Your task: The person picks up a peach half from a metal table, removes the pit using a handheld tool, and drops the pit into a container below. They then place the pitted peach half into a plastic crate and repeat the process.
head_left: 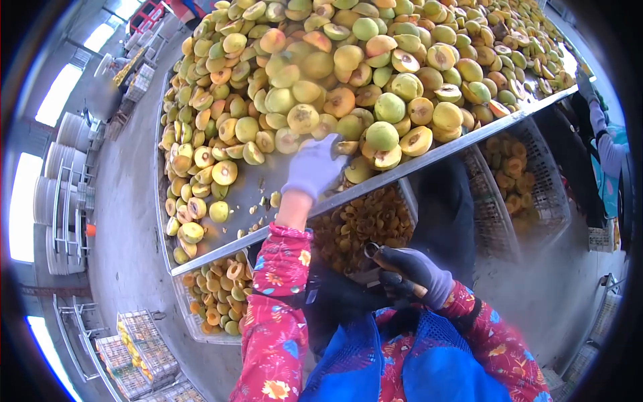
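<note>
A large heap of halved yellow-green fruit lies on a metal table. My left hand, in a pale purple glove, reaches over the table's near edge, its fingertips at a fruit half by the front of the heap. Lower down, in front of my body, my right hand wears a purple and black glove. Its fingers are wrapped round a small tool with a metal ring end. Below the table edge, between the hands, a crate holds many small fruit pieces.
Crates of fruit halves stand under the table at the left and right. A metal rim runs along the table's near edge. A co-worker's sleeve shows at far right. Stacked crates stand at lower left.
</note>
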`<state>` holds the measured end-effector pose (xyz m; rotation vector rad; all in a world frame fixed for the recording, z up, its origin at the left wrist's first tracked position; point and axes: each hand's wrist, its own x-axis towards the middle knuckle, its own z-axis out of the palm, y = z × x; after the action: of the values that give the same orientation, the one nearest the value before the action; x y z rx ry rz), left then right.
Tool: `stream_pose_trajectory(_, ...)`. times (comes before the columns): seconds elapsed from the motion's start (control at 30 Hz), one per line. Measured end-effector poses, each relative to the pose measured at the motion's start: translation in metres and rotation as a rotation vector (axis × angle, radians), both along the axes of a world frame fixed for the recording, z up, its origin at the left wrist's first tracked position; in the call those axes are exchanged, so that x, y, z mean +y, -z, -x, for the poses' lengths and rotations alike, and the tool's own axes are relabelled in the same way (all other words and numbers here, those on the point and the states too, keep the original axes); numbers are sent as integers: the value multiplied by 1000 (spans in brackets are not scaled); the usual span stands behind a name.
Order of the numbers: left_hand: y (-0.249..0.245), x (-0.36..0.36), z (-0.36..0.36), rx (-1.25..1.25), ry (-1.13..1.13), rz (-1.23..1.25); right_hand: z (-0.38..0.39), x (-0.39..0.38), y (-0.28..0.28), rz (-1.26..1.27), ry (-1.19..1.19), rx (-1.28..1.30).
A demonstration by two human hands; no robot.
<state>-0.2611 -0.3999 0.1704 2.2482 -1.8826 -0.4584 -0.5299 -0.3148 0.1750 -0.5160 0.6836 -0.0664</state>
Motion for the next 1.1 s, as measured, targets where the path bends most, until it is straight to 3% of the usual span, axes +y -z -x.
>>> stream_pose_trajectory(0.1,-6,37,-3,196,80,284,9,-2,5,84,42,-41)
stream_pose_trajectory(0.17,2,75,-5,664,-22,344,11,-6,-24,270,34,17)
stream_pose_trajectory(0.2,2,97,-1,901,-83,374,7,-5,-25,466,49,36)
stream_pose_trajectory(0.27,-14,136,26,1615,-180,391,-1,-1,-29,868,75,70)
stream_pose_trajectory(0.3,-17,153,36,1811,-201,374,-6,2,-32,1062,71,95)
stream_pose_trajectory(0.43,-15,184,66,1732,-213,355,-15,18,-46,1753,-6,217)
stream_pose_trajectory(0.47,-22,187,69,1730,-154,272,-14,24,-48,1764,-91,257)
stream_pose_trajectory(0.57,-16,197,85,1700,-303,275,-9,38,-45,1814,-284,342)
stream_pose_trajectory(0.73,4,209,96,1610,-475,362,-7,55,-38,1848,-289,366)
stream_pose_trajectory(0.77,3,212,96,1338,-340,405,-7,58,-38,1863,-293,374)
stream_pose_trajectory(0.97,10,223,96,1554,-450,366,-6,64,-33,1878,-297,319)
stream_pose_trajectory(1.1,3,225,100,1319,-392,367,-7,67,-34,1804,-301,310)
